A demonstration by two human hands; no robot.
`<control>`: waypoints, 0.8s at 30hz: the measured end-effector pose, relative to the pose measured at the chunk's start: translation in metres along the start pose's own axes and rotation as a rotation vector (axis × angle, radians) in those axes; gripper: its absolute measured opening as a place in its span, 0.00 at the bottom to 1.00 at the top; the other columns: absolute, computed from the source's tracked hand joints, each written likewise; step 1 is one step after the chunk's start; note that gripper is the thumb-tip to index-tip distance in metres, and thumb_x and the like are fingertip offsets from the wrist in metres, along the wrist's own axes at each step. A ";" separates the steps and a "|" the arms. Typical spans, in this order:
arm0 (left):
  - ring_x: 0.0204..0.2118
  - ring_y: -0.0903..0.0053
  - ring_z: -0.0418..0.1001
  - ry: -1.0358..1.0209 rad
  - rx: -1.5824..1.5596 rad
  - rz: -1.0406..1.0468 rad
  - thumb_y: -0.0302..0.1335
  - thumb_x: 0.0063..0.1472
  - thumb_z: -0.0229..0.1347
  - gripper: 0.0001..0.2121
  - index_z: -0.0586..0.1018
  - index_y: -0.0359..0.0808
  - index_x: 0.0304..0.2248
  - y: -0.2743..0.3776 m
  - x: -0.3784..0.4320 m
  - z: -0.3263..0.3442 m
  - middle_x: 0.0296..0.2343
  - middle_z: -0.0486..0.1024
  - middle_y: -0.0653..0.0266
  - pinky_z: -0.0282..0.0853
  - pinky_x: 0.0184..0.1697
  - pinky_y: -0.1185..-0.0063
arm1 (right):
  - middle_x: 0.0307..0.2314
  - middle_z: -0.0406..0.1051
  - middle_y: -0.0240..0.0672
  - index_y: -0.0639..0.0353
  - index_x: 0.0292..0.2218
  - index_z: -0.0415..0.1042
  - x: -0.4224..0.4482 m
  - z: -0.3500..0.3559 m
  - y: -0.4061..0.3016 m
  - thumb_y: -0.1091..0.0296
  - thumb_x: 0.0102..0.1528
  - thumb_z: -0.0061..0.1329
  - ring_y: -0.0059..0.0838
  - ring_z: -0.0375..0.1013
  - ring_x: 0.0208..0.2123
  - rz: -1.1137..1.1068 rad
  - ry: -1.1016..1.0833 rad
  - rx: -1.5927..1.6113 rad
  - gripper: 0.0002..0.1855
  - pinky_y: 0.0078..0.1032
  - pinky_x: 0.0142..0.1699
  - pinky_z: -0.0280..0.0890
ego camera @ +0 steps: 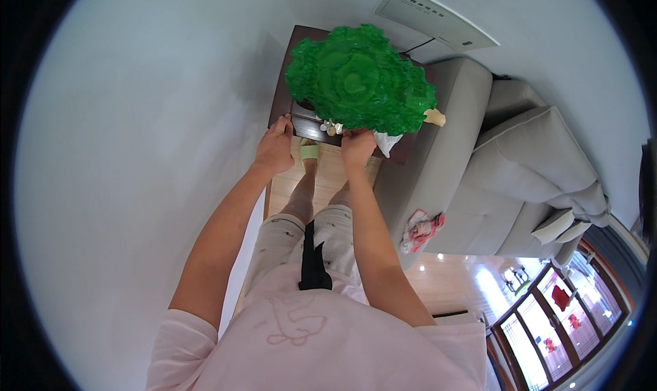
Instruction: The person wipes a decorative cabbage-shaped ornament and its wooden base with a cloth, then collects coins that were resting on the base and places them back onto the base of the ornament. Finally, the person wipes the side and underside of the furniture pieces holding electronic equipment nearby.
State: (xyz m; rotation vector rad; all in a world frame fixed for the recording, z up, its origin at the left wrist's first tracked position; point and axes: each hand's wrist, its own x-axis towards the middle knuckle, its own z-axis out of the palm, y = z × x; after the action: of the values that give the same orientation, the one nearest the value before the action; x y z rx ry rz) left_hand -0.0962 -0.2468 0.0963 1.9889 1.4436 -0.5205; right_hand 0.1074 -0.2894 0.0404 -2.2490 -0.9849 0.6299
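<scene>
A dark wooden side table (pixel 307 129) stands before me. On it sits a large, glossy green ornament (pixel 354 77) shaped like a leafy cabbage, which hides most of the tabletop. My left hand (pixel 275 147) is at the table's front left corner, its fingers bent and touching the edge. At the front edge, my right hand (pixel 358 147) reaches under the ornament's leaves, so its fingertips are hidden. Small pale round pieces (pixel 331 129) lie just left of it. Right beside it hangs a white cloth or tissue (pixel 387 143); whether my fingers hold it is unclear.
A grey sofa (pixel 436 113) adjoins the table's right side, with a red and white cloth (pixel 422 230) on it. White wall (pixel 128 134) borders the left. A pale panel (pixel 436 18) is mounted behind the table. A cream-coloured piece (pixel 435 117) protrudes beyond the ornament's right side.
</scene>
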 end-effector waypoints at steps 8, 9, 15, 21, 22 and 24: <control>0.67 0.56 0.54 0.063 0.011 0.072 0.22 0.46 0.59 0.39 0.64 0.22 0.60 -0.013 0.002 0.011 0.65 0.53 0.51 0.56 0.69 0.73 | 0.20 0.76 0.52 0.68 0.20 0.77 0.006 0.004 -0.001 0.69 0.49 0.61 0.56 0.79 0.28 0.072 -0.091 -0.017 0.12 0.43 0.36 0.73; 0.67 0.56 0.54 0.071 0.007 0.086 0.22 0.46 0.60 0.39 0.65 0.22 0.60 -0.012 0.003 0.011 0.65 0.53 0.50 0.56 0.69 0.73 | 0.22 0.77 0.49 0.66 0.24 0.76 0.006 0.005 0.003 0.70 0.47 0.63 0.53 0.79 0.28 0.071 -0.087 -0.006 0.10 0.43 0.36 0.72; 0.67 0.61 0.54 0.062 0.049 0.078 0.24 0.47 0.61 0.39 0.63 0.25 0.60 -0.012 0.008 0.010 0.65 0.54 0.55 0.56 0.68 0.69 | 0.24 0.77 0.43 0.63 0.31 0.73 -0.002 0.010 0.016 0.74 0.47 0.64 0.46 0.79 0.29 0.006 -0.033 0.081 0.12 0.38 0.37 0.71; 0.67 0.61 0.55 0.031 -0.010 0.092 0.26 0.46 0.61 0.40 0.64 0.24 0.60 0.005 0.013 0.007 0.65 0.55 0.53 0.56 0.68 0.71 | 0.25 0.78 0.33 0.64 0.34 0.76 0.005 -0.020 0.034 0.77 0.51 0.63 0.21 0.76 0.28 0.132 -0.090 0.421 0.10 0.22 0.35 0.69; 0.67 0.61 0.55 0.043 -0.007 0.094 0.26 0.46 0.61 0.40 0.64 0.24 0.60 0.000 0.016 0.011 0.65 0.55 0.53 0.56 0.68 0.71 | 0.26 0.78 0.29 0.64 0.36 0.76 0.004 -0.028 0.032 0.78 0.51 0.63 0.15 0.74 0.28 0.149 -0.144 0.460 0.10 0.18 0.35 0.68; 0.65 0.59 0.59 0.089 -0.030 0.108 0.28 0.47 0.63 0.38 0.67 0.25 0.59 -0.017 0.016 0.017 0.65 0.54 0.53 0.59 0.67 0.70 | 0.27 0.78 0.28 0.63 0.36 0.76 -0.013 -0.049 0.018 0.79 0.52 0.63 0.14 0.74 0.29 0.139 -0.239 0.558 0.10 0.16 0.36 0.68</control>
State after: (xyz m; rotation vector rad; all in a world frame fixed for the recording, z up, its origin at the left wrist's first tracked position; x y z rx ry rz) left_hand -0.1066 -0.2441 0.0693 2.0757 1.3787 -0.3649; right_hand 0.1384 -0.3258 0.0648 -1.7776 -0.6538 1.1034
